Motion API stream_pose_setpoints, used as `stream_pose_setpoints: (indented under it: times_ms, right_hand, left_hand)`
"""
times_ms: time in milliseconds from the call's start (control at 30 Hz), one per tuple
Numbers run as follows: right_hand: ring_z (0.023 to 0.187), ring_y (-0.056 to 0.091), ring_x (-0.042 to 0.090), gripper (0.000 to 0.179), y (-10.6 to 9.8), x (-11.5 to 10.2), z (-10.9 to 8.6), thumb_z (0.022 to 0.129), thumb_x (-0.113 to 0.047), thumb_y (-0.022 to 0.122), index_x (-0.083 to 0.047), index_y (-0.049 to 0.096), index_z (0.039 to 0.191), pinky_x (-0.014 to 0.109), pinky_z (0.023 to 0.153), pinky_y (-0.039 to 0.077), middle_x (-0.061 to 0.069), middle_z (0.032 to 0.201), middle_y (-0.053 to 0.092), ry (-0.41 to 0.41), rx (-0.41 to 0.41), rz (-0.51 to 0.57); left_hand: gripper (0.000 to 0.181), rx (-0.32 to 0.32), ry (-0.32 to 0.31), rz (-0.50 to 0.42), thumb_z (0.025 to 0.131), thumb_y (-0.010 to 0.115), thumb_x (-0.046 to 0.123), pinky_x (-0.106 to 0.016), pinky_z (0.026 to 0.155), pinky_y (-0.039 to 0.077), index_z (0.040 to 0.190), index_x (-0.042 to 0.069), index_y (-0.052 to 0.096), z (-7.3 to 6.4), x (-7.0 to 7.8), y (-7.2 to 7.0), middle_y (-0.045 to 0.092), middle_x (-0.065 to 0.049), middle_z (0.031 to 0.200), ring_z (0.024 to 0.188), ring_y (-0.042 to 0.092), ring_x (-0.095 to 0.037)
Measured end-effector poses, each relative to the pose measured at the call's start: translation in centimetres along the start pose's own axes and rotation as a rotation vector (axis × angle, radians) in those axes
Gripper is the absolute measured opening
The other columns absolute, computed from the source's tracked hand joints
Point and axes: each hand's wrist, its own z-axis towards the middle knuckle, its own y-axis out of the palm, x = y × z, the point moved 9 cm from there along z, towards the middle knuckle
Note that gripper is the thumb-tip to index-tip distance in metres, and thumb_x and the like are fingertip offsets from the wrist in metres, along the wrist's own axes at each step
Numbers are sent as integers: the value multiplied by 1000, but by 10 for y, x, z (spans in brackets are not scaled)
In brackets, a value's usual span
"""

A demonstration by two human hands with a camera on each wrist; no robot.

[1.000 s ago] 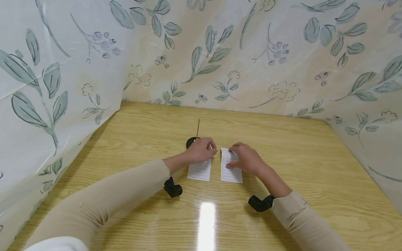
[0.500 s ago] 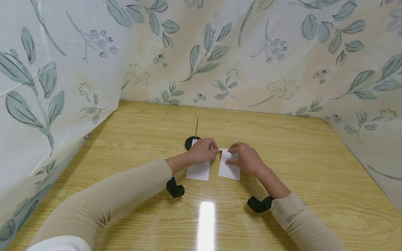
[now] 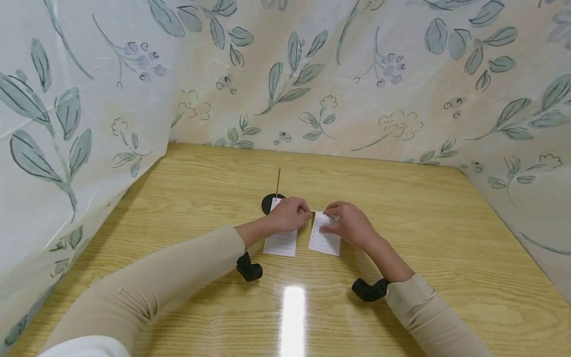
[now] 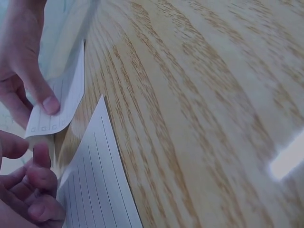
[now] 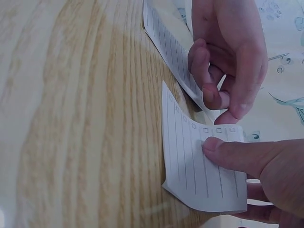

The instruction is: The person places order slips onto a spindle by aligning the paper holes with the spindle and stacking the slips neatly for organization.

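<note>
A lined paper slip with small checkboxes (image 5: 204, 166) is held in my right hand (image 3: 352, 223), thumb on its printed face and fingers behind, and it bends upward. My left hand (image 3: 289, 214) has thumb and forefinger together at that slip's upper left corner and appears to pinch it. Under the left hand lies a second lined slip (image 3: 280, 244), its top partly hidden by the hand. The top end of this slip reaches a bill spike with a round black base (image 3: 267, 204) and a thin upright rod (image 3: 278, 181). Whether the rod pierces the slip is unclear.
The wooden table (image 3: 214, 178) carries a bright light reflection near its front. Floral-patterned sheeting (image 3: 250, 79) rises behind it and on both sides. A black wrist mount sits below each forearm, the left mount (image 3: 250, 267) and the right mount (image 3: 369, 290).
The right-hand slip has shifted slightly left, and its upper corner now meets the left fingertips. The left hand moved a little right. The second slip and the spike show only slight view shift.
</note>
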Motion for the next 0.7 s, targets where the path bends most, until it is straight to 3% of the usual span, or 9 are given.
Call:
stream_pose_setpoints:
  times_ms: [167, 333, 700]
  right_hand:
    - [119, 58, 36, 45, -1, -1, 0, 83, -28, 76, -1, 68, 118, 49, 97, 48, 16, 126, 64, -14, 18, 11]
    - [118, 59, 35, 45, -4, -3, 1, 83, -28, 76, 0, 68, 117, 49, 96, 49, 16, 125, 64, -29, 38, 8]
    - [117, 59, 35, 40, -8, -2, 2, 84, -26, 76, -1, 69, 115, 48, 94, 50, 16, 124, 65, -22, 63, 39]
  left_hand:
    - [26, -40, 3, -86, 100, 52, 27, -21, 62, 39, 93, 8, 69, 3, 0, 6, 67, -6, 74, 63, 50, -10]
    - [22, -59, -3, -165, 99, 55, 24, -22, 57, 37, 91, 8, 68, 6, -1, 10, 63, -6, 69, 57, 47, -10]
    - [19, -9, -20, -194, 95, 62, 23, -22, 56, 36, 88, 7, 68, 6, 0, 5, 62, -6, 68, 58, 47, -10]
